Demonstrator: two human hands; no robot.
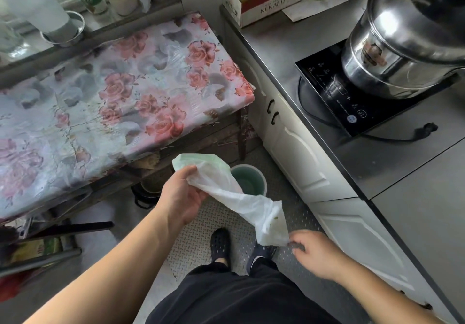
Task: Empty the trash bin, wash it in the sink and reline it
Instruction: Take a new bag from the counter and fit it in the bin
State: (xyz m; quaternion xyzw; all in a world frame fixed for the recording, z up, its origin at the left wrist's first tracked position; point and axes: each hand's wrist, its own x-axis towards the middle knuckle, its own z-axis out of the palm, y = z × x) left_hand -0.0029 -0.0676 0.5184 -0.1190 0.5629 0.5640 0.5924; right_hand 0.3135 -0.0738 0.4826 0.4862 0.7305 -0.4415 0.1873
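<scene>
A small round green trash bin [251,181] stands on the metal floor beside the white cabinets, with no liner in it. In front of it I hold a thin white-green plastic bag [241,198] stretched between both hands. My left hand [182,198] grips the bag's upper end, which bunches above my fingers. My right hand [314,254] pinches the bag's lower corner, low and to the right, above my feet.
A table with a floral plastic cover [113,102] fills the left. A grey counter [402,172] on the right carries an induction hob [334,99] and a steel pot [407,47]. White cabinet doors [297,152] run below it. Dark pots [148,193] sit under the table.
</scene>
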